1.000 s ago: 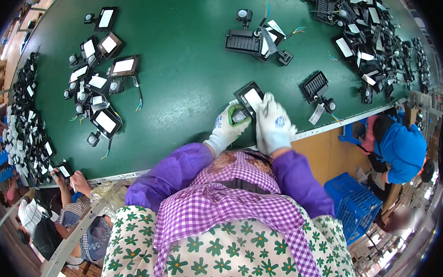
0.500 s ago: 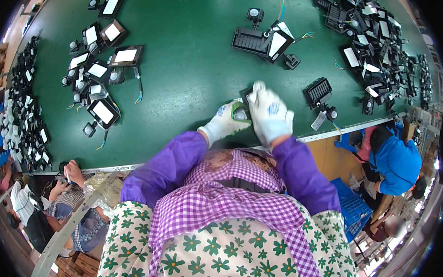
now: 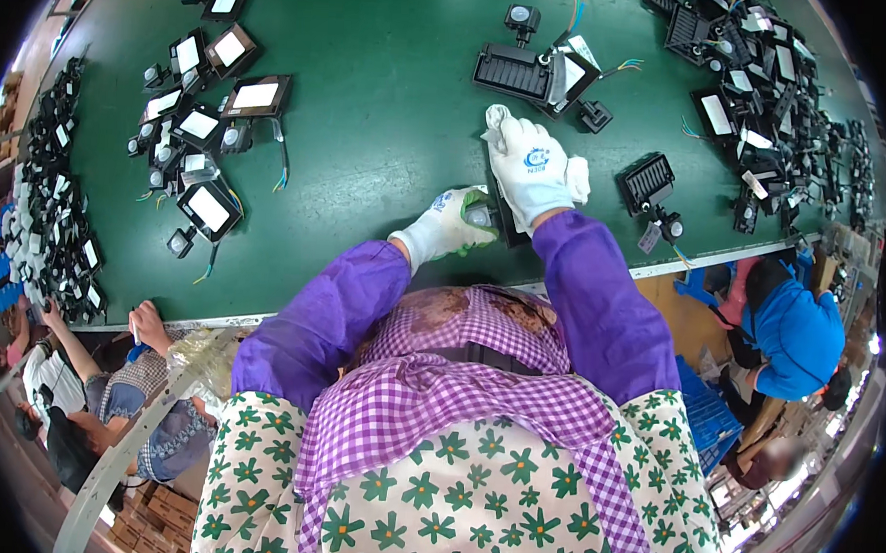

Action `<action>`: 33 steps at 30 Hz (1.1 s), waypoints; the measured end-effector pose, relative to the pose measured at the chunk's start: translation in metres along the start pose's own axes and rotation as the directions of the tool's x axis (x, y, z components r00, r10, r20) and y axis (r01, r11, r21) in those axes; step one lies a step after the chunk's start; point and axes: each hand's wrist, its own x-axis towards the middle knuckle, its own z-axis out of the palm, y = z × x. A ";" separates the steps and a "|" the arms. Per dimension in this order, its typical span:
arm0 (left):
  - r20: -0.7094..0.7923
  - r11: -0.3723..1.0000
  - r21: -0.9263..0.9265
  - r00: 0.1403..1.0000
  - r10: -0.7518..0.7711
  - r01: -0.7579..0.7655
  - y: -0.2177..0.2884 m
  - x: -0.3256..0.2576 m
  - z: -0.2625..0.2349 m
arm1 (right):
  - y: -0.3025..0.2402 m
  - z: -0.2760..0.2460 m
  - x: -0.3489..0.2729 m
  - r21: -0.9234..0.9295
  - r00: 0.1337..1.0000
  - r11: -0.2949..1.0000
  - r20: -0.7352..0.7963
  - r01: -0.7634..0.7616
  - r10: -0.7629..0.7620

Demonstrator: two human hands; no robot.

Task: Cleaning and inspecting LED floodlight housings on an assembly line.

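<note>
A black LED floodlight [image 3: 507,220] with a motion sensor [image 3: 479,215] lies at the near middle of the green table, largely covered by my hands. My left hand [image 3: 446,222], in a white glove with a green palm, is closed round the sensor and steadies the lamp. My right hand [image 3: 531,166], gloved in white, is closed on a crumpled white cloth [image 3: 576,179] that shows beside the wrist; its fingertips press at the lamp's far end. To the right lies another sensor floodlight [image 3: 646,183], back up, with its wires and tag out.
Several floodlights [image 3: 199,124] with white panels lie loosely at the left. Two or more overlap at the back [image 3: 514,70]. Large heaps of lamps line the right [image 3: 763,103] and left [image 3: 47,176] sides. Co-workers sit along the table's near edge [image 3: 689,266] at both sides.
My right hand has slid away from me along the lamp, its fingers further up the table. My left hand stays on the sensor. The whole view has shifted slightly.
</note>
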 end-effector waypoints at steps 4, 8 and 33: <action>-0.034 0.995 -0.094 0.999 0.016 -0.020 -0.005 -0.007 -0.001 | -0.021 -0.014 -0.062 0.062 0.997 0.996 0.054 0.059 -0.062; 0.002 0.999 -0.030 1.000 -0.021 0.021 0.009 -0.004 -0.001 | -0.015 -0.018 -0.089 0.035 0.986 0.999 0.163 0.028 -0.034; 0.011 1.000 -0.006 1.000 -0.013 0.013 0.009 0.007 0.000 | -0.014 -0.001 -0.084 0.025 0.993 0.996 0.093 -0.082 0.079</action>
